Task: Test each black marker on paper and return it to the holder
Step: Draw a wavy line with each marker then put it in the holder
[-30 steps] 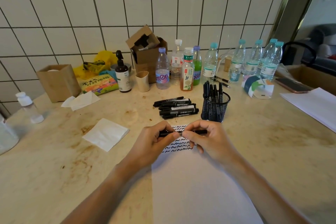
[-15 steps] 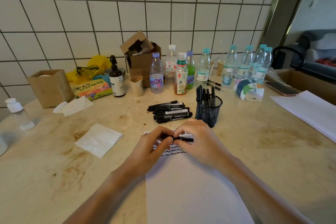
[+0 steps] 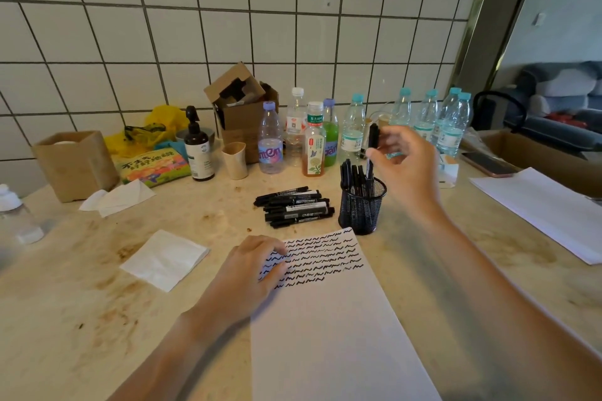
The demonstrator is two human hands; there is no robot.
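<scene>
My right hand (image 3: 404,169) pinches a capped black marker (image 3: 373,140) upright, its lower end just above the black mesh holder (image 3: 361,208), which holds several markers. A pile of several black markers (image 3: 294,207) lies flat on the table left of the holder. My left hand (image 3: 250,270) rests on the top left corner of the white paper (image 3: 329,329), fingers lying over the rows of black squiggles (image 3: 325,260) drawn across its top.
A folded white napkin (image 3: 164,259) lies left of the paper. Along the tiled wall stand several bottles (image 3: 312,140), a cardboard box (image 3: 242,114), a pump bottle (image 3: 197,146) and a cup (image 3: 234,159). More white sheets (image 3: 540,205) and a phone (image 3: 488,163) lie at right.
Both hands held the marker together over the paper before. Now my right hand has carried it up and right to above the holder, and my left hand has dropped onto the paper.
</scene>
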